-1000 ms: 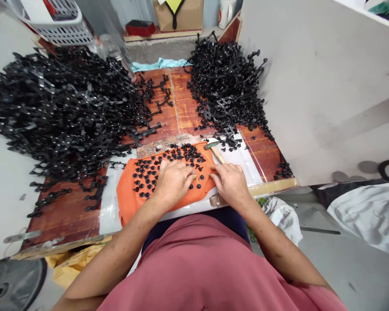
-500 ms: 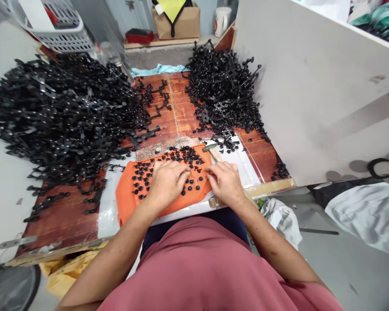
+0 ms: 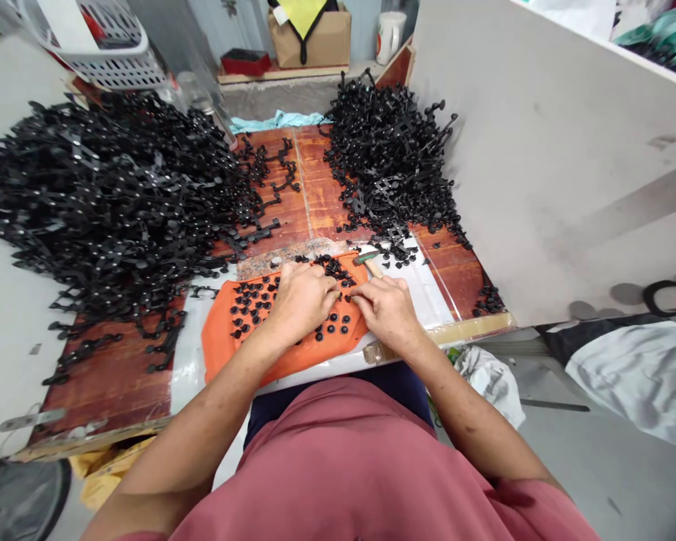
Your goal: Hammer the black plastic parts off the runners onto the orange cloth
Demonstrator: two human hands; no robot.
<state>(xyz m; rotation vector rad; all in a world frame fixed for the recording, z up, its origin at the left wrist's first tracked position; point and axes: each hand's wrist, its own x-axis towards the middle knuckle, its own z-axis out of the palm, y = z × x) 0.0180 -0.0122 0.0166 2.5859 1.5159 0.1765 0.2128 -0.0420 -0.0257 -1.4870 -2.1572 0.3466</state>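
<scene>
An orange cloth (image 3: 225,342) lies in front of me, with several small black round plastic pieces (image 3: 245,308) spread over it, many set out in rough rows. My left hand (image 3: 304,300) is over the middle of the cloth, thumb and forefinger closed together; what they hold, if anything, is too small to make out. At the cloth's right side, my right hand (image 3: 387,304) pinches at a small black piece (image 3: 348,298) with thumb and forefinger. A green-and-wood handled tool (image 3: 366,257) lies just beyond my right hand.
A large heap of linked black plastic parts (image 3: 118,195) covers the left of the wooden table (image 3: 309,188). A smaller heap of black pieces (image 3: 391,158) stands at the back right. A pale panel (image 3: 541,165) rises on the right; a grey basket (image 3: 116,68) sits back left.
My left hand has shifted right and slightly away from me over the cloth. My right hand has moved slightly left, its fingertips now by a black piece.
</scene>
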